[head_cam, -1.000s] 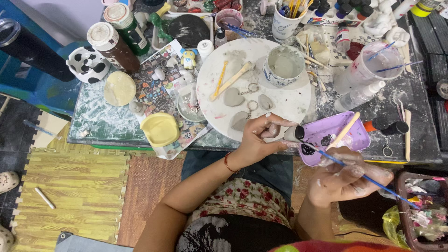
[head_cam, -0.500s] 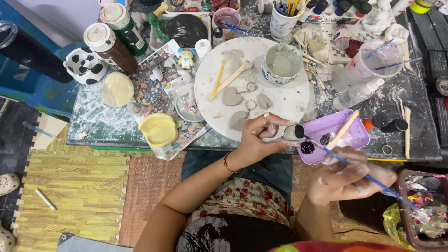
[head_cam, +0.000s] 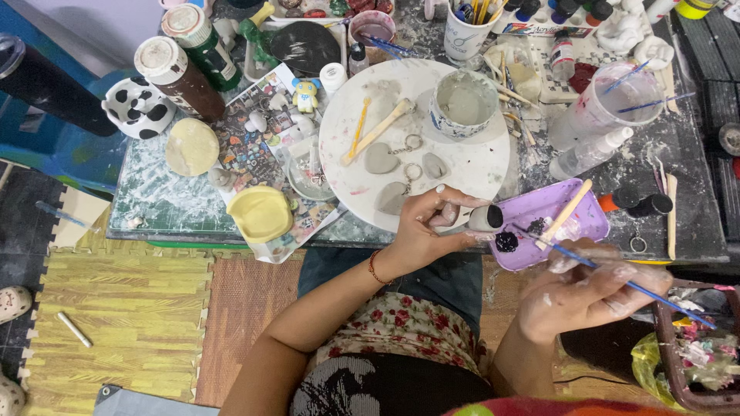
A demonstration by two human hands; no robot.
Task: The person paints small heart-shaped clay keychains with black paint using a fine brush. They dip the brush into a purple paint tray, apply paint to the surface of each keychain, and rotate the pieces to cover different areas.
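Note:
My left hand (head_cam: 430,223) holds a small grey clay piece (head_cam: 485,219) with a black-painted end, just in front of the round white turntable (head_cam: 478,166). My right hand (head_cam: 590,293) grips a thin blue paintbrush (head_cam: 617,279), its tip reaching to the black paint blob (head_cam: 506,242) in the purple tray (head_cam: 551,206). A wooden stick (head_cam: 565,213) lies across that tray. On the turntable sit grey clay heart pieces with key rings (head_cam: 381,158), a wooden tool (head_cam: 379,129) and a cup of grey water (head_cam: 463,102).
The table is crowded: a yellow lid (head_cam: 260,213), a cow-patterned cup (head_cam: 139,106), brown and green bottles (head_cam: 179,77), a brush cup (head_cam: 469,23), a clear plastic cup with brushes (head_cam: 600,108), a spray bottle (head_cam: 590,152). Yellow foam mats (head_cam: 116,323) cover the floor at left.
My right hand has drawn the brush a little toward the black paint in the purple tray. My left hand keeps the clay piece in almost the same place.

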